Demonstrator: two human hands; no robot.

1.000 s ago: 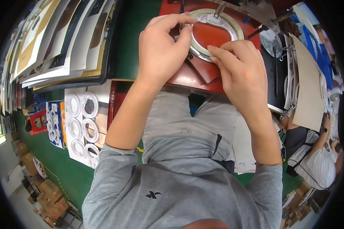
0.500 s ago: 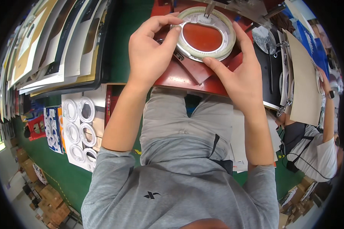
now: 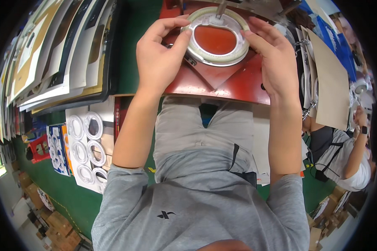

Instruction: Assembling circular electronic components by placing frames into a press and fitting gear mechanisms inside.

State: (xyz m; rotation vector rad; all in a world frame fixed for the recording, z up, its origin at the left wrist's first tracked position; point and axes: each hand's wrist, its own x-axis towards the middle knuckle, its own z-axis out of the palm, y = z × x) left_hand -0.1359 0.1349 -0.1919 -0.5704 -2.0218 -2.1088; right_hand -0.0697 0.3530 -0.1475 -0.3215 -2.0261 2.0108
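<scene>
An oval ring of pale, clear-looking plastic with a silvery inner rim [image 3: 209, 60] lies over a red work surface [image 3: 243, 85], which shows through its opening. A metal rod [image 3: 220, 9] comes down onto the ring's far side. My left hand [image 3: 161, 56] pinches the ring's left edge between thumb and fingers. At the opposite edge, my right hand [image 3: 276, 54] has its thumb on the rim, with the fingers curled beyond and partly hidden. A pointed reddish plate [image 3: 211, 77] juts toward me from under the ring.
Upright sheets and boards [image 3: 77, 58] crowd a black tray at the left. Below them, several white rings [image 3: 78, 151] lie on a panel. Hanging tan cardboard [image 3: 330, 79] is at the right, with a co-worker's arm [image 3: 355, 157] beyond it. Boxes [image 3: 56, 224] stand at lower left.
My right thumb has moved from the ring's near edge up to its right edge, and the right fingers have curled in. The ring sits slightly further left. My left hand keeps its pinch.
</scene>
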